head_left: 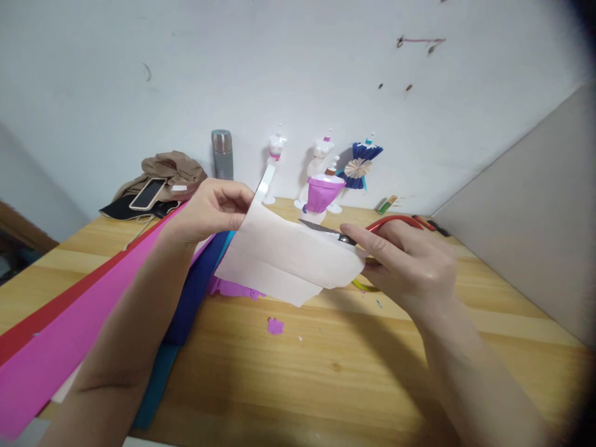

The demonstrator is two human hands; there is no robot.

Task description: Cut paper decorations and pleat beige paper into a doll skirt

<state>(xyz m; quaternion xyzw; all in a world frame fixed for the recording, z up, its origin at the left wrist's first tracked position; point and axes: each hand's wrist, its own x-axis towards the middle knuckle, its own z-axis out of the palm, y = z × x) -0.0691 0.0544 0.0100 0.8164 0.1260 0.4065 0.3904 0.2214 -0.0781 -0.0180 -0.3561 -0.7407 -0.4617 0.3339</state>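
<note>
My left hand [212, 208] pinches the upper left corner of a folded white sheet of paper [284, 254], held in the air above the table. A narrow white strip [266, 183] rises from that same corner. My right hand [405, 257] is closed round the red and yellow handles of a pair of scissors [345, 238]. The scissors lie across the paper's upper right edge, with one dark blade showing above it; the other blade is hidden. Just behind the paper stands a small white dress form [323, 191] wrapped in purple paper.
More small dress forms stand by the wall, one wearing a navy pleated dress [365, 167]. A grey flask [222, 155], a phone [148, 194] and a brown cloth cap [172, 167] sit back left. Coloured paper strips [93, 292] lie on the left; a purple paper flower [275, 326] lies in front.
</note>
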